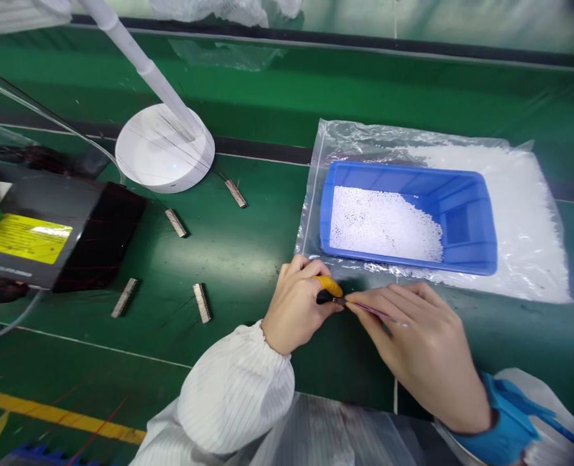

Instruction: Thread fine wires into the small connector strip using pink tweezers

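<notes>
My left hand (299, 301) is closed around a small yellow-and-black tool (330, 285), mostly hidden by the fingers; its exact kind does not show. A short metal part sticks out of it to the right. There, the fingertips of my right hand (420, 343) pinch together, almost touching the metal. A thin purplish rod or wire (376, 312) runs along under the right fingers, held in that pinch. Just beyond both hands stands a blue plastic bin (408, 265), partly filled with tiny white beads (384, 223).
Beneath the bin lies a clear bag (524, 220) of white beads. Several small pale strips with dark pins or wires, one strip (202, 303) nearest me, lie on the green table. A round white lamp base (165, 178) and a black device (58, 226) stand left.
</notes>
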A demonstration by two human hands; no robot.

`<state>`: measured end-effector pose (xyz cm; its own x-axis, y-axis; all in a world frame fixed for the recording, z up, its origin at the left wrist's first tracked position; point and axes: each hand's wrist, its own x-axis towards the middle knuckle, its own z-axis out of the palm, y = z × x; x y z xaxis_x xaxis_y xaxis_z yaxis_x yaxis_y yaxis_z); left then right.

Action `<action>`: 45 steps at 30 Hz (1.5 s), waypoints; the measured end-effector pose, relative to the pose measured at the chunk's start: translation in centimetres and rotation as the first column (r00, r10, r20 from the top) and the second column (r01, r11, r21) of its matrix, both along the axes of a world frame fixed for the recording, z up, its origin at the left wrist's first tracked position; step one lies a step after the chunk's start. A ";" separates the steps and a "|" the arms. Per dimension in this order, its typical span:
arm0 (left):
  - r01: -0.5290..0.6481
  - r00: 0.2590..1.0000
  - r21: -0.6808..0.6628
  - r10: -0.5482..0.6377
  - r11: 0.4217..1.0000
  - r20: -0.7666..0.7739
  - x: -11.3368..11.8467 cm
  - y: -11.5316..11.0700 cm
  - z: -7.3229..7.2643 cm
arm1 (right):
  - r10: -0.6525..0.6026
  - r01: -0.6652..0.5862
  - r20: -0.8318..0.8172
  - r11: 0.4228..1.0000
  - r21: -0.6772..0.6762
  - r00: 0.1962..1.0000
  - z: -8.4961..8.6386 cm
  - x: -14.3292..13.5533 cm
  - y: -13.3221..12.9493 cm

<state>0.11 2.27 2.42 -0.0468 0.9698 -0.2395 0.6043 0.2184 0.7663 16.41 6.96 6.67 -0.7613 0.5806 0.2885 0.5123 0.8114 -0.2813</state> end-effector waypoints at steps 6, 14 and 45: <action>0.005 1.000 -0.039 -0.004 0.999 0.005 0.0 0.1 0.1 | -0.074 0.066 -0.094 0.994 -0.087 0.993 2.6 1.7 0.8; -0.007 1.000 0.025 0.008 1.000 -0.026 -0.3 -0.6 -0.4 | -0.351 0.345 -0.191 0.936 -0.067 0.917 2.7 4.2 3.5; -0.007 0.998 0.115 0.014 0.993 -0.058 -0.8 -0.9 -0.5 | -0.205 0.205 0.022 0.979 0.017 0.979 -0.3 2.0 9.9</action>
<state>-0.67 1.36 1.94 -0.0675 0.9901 -0.1228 0.6472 0.1371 0.7499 18.42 16.85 6.34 -0.6334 0.7208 0.2817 0.6743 0.6926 -0.2561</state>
